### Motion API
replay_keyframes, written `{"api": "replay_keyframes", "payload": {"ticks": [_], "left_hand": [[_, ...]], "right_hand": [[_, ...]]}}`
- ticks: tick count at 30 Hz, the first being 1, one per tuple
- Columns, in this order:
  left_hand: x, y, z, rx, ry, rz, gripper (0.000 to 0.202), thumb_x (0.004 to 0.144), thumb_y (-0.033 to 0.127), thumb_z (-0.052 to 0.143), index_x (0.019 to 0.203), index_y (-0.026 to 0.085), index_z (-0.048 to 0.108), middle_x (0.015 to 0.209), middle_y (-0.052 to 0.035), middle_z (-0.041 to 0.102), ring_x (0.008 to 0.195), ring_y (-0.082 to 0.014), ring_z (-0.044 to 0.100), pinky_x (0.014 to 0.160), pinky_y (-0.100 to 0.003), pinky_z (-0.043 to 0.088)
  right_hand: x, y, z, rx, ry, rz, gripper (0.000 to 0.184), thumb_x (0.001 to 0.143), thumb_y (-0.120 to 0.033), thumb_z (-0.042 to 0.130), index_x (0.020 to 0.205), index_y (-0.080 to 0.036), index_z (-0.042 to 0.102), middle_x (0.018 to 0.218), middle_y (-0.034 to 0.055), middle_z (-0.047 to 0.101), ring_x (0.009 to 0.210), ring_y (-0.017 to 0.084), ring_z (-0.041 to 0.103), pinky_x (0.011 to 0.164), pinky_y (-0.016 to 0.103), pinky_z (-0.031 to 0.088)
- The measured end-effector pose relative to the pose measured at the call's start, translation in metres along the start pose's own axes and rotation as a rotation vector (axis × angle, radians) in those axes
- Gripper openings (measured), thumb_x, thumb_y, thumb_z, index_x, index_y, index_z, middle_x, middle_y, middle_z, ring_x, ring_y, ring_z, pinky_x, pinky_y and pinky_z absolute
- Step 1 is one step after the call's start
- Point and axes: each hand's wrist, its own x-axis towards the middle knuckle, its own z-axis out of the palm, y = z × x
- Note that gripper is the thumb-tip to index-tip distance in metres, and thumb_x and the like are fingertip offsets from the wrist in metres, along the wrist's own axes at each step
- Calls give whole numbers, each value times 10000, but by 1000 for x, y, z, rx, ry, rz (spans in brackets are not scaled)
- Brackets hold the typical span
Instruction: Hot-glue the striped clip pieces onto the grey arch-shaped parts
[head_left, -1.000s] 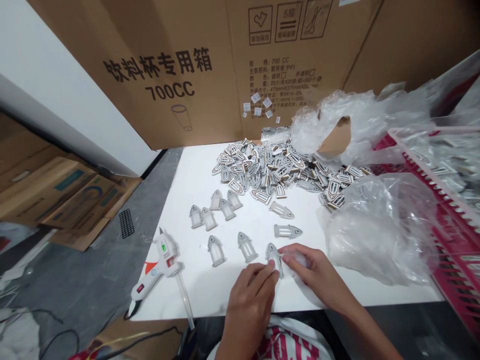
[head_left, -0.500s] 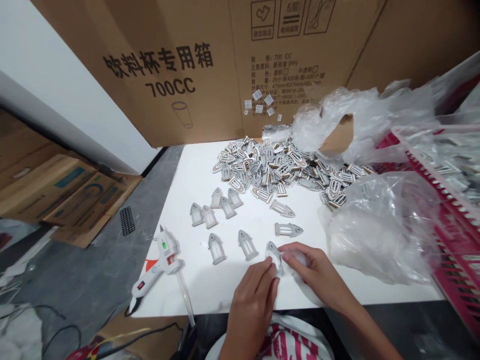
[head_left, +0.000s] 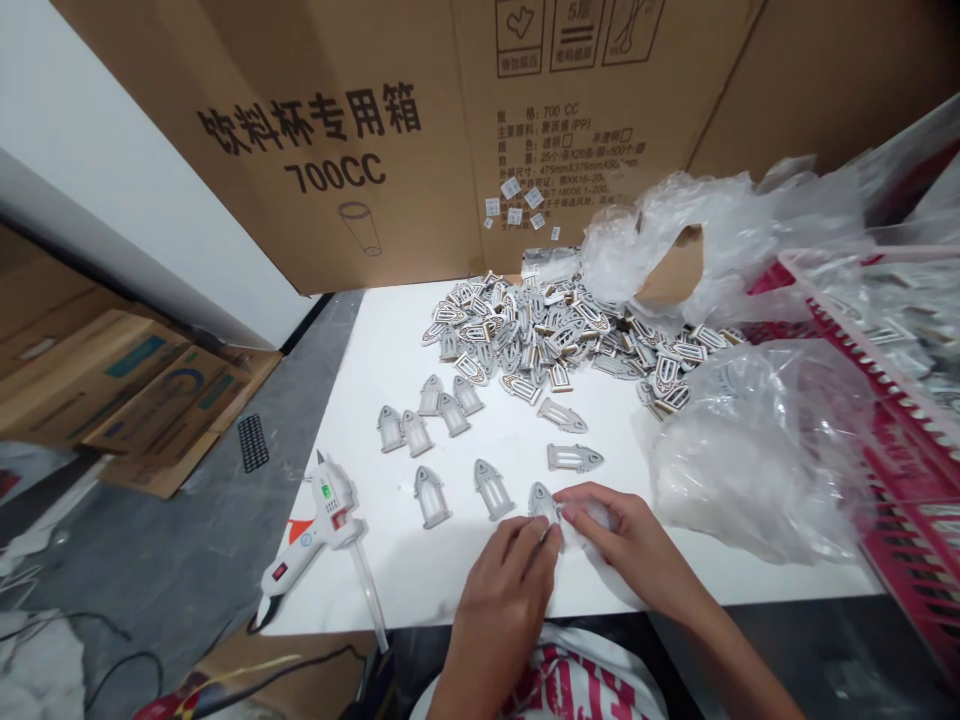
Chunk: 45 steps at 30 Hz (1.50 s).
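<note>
My left hand (head_left: pixel 506 575) lies at the near side of the table, its bent fingers pressed on the lower part of a grey arch-shaped window frame (head_left: pixel 541 497). Close on the right is my right hand (head_left: pixel 626 535), thumb and forefinger together at that frame's edge. Translucent clear pieces (head_left: pixel 600 514) show inside the right hand, partly covered by its fingers. Left of the hands lie two similar frames, one of them a grey window frame (head_left: pixel 493 490). Beyond the hands, another frame (head_left: pixel 574 458) lies on its side. Several frames with whitish panes (head_left: pixel 453 414) form a group farther left.
A big heap of window frames (head_left: pixel 547 325) covers the table's back. A glue gun (head_left: pixel 319 535) lies on the left edge. Clear plastic bags (head_left: pixel 750 470) and a pink basket (head_left: pixel 840 345) stand on the right. A large cardboard box (head_left: pixel 435 200) rises behind.
My left fingers have shifted slightly and curled on the lower part of the window frame. My right hand stays nearly in place. The view has moved a little.
</note>
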Motion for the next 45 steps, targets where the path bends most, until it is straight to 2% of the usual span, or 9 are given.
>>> {"api": "replay_keyframes", "payload": {"ticks": [5, 8, 11, 18, 20, 24, 31, 37, 45], "left_hand": [[6, -3, -4, 34, -16, 37, 282, 1058, 118, 544, 1298, 141, 691, 1430, -133, 696, 1129, -246, 685, 959, -426, 660], [7, -6, -4, 30, -24, 79, 272, 1054, 113, 557, 1289, 128, 691, 1424, -139, 704, 1094, -229, 689, 969, -422, 647], [7, -9, -3, 31, -39, 84, 315, 1056, 120, 563, 1354, 129, 663, 1433, -142, 700, 1091, -225, 692, 985, -429, 628], [8, -16, -1, -4, -55, 144, 314, 1043, 91, 553, 1334, 131, 662, 1393, -134, 717, 1118, -226, 702, 983, -420, 619], [9, -16, -2, -19, -55, 147, 294, 1042, 95, 563, 1316, 122, 667, 1372, -130, 726, 1145, -233, 694, 996, -422, 620], [12, -10, -6, -25, -49, 108, 305, 1040, 101, 576, 1332, 124, 658, 1351, -123, 727, 1160, -245, 675, 1014, -429, 621], [24, -10, -12, -124, 9, 0, 312, 1052, 153, 570, 1360, 167, 613, 1309, -138, 699, 1174, -251, 651, 1005, -432, 614], [41, -13, -12, -32, -95, -22, 273, 1005, 169, 624, 1277, 185, 632, 1189, -106, 713, 969, -268, 626, 824, -461, 608], [40, -15, -8, 31, -83, 74, 151, 1038, 173, 585, 1168, 171, 664, 1052, -93, 713, 890, -238, 609, 808, -421, 567]], "right_hand": [[1, 0, -3, 24, -34, 14, 343, 975, -533, 680, 1097, -235, 798, 1089, 48, 812, 1033, 277, 703, 940, 377, 520], [0, 0, -4, 14, -41, 49, 376, 965, -555, 677, 1112, -230, 795, 1013, 44, 798, 912, 251, 693, 736, 325, 517], [0, 0, -4, 0, -48, 65, 402, 959, -567, 674, 1127, -222, 793, 951, 39, 781, 778, 213, 652, 588, 288, 434], [3, -1, -6, 22, -35, 33, 365, 945, -539, 702, 1081, -217, 809, 998, 50, 791, 904, 236, 670, 713, 302, 487], [3, 0, -7, 23, -44, 50, 387, 946, -554, 695, 1092, -214, 807, 934, 46, 778, 795, 214, 646, 630, 291, 455], [4, 1, -7, 16, -51, 67, 428, 942, -585, 691, 1119, -212, 803, 840, 20, 732, 550, 132, 460, 482, 269, 308], [3, 2, -9, 141, -109, 87, 433, 954, -582, 709, 1128, -192, 782, 693, -39, 584, 499, 80, 308, 456, 247, 220], [-1, 3, -13, 246, -150, 127, 453, 975, -581, 699, 1166, -176, 764, 620, -68, 472, 490, 77, 308, 463, 247, 203], [-3, 6, -16, 270, -128, 142, 475, 946, -611, 725, 1147, -182, 759, 605, -75, 444, 486, 83, 302, 456, 253, 200]]}}
